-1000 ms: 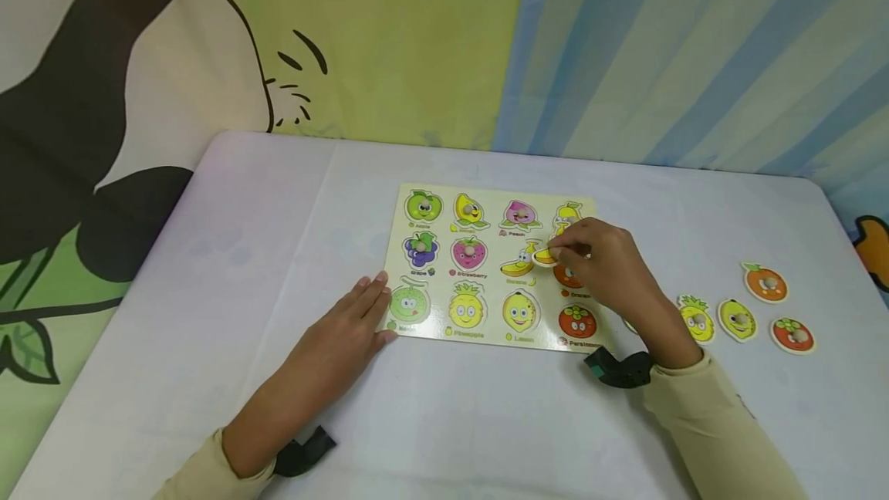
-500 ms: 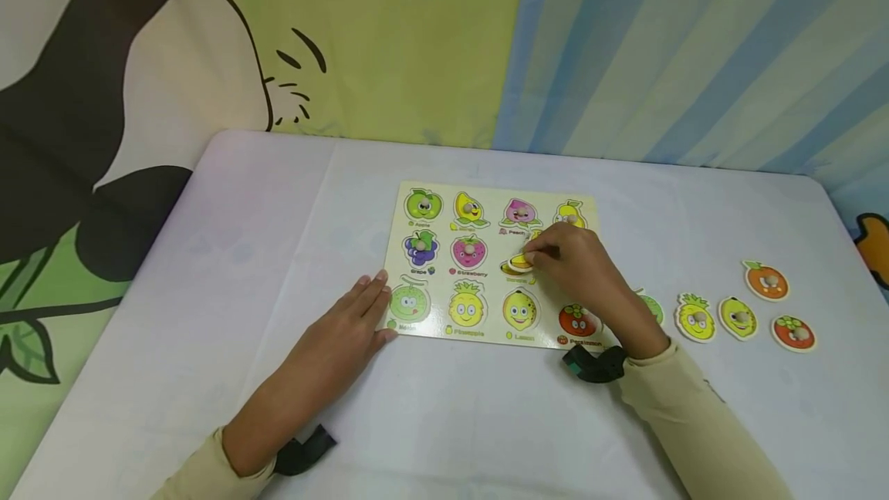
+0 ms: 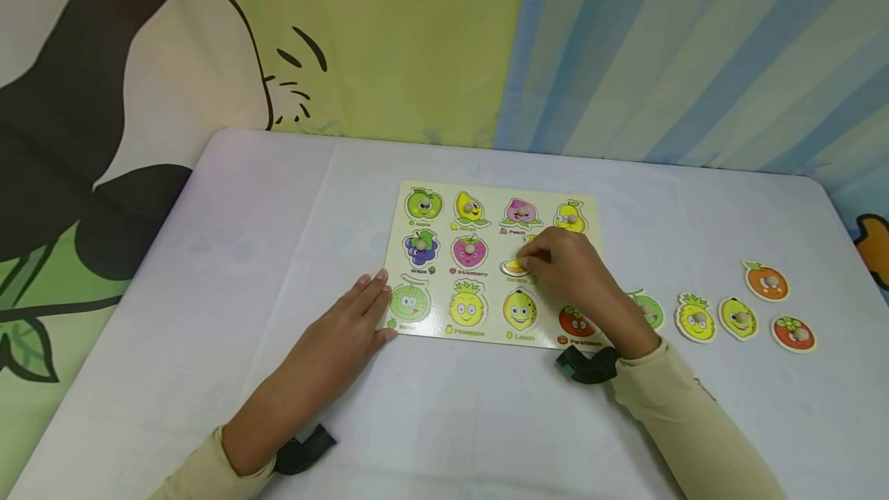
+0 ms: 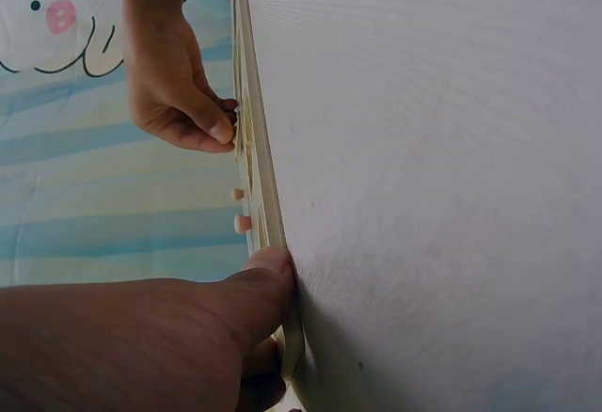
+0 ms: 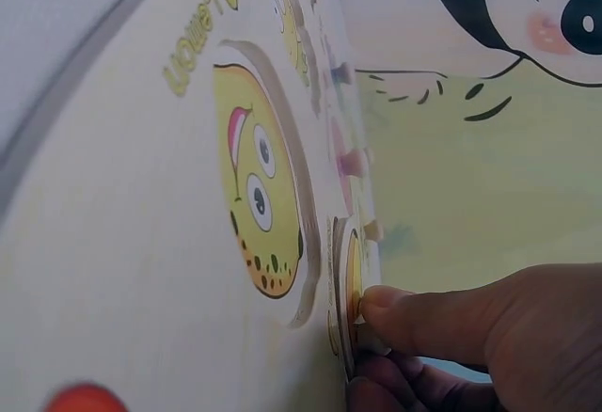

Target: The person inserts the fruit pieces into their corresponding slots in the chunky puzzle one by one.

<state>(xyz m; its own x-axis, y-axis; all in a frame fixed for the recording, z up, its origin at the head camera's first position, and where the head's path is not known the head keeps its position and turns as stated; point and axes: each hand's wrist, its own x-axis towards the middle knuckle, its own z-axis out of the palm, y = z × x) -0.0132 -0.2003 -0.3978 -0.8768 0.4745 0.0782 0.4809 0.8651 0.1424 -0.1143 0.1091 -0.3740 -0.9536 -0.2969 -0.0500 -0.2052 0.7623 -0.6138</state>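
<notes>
A wooden fruit puzzle board (image 3: 493, 329) lies on the white table. My right hand (image 3: 566, 261) pinches a banana puzzle piece (image 3: 514, 268) over the board's banana recess, and hides part of it. In the right wrist view the thumb and fingers hold that banana piece (image 5: 354, 271) close against the board; whether it sits flush cannot be told. My left hand (image 3: 347, 326) rests at the board's lower left corner, fingers extended along the left edge. Its thumb (image 4: 268, 280) touches the board's edge in the left wrist view.
Knobbed pieces lie right of the board: melon (image 3: 648, 309), pineapple (image 3: 695, 319), lemon (image 3: 738, 319), orange (image 3: 767, 282) and persimmon (image 3: 793, 334). Apple (image 3: 424, 205), grape (image 3: 420, 247), strawberry (image 3: 468, 251) and other knobbed pieces sit in the board. A printed curtain (image 3: 389, 45) hangs behind the table.
The right hand has carried the banana piece left and lowered it over the banana recess, uncovering the pear and the loose melon piece. The left hand stays where it was.
</notes>
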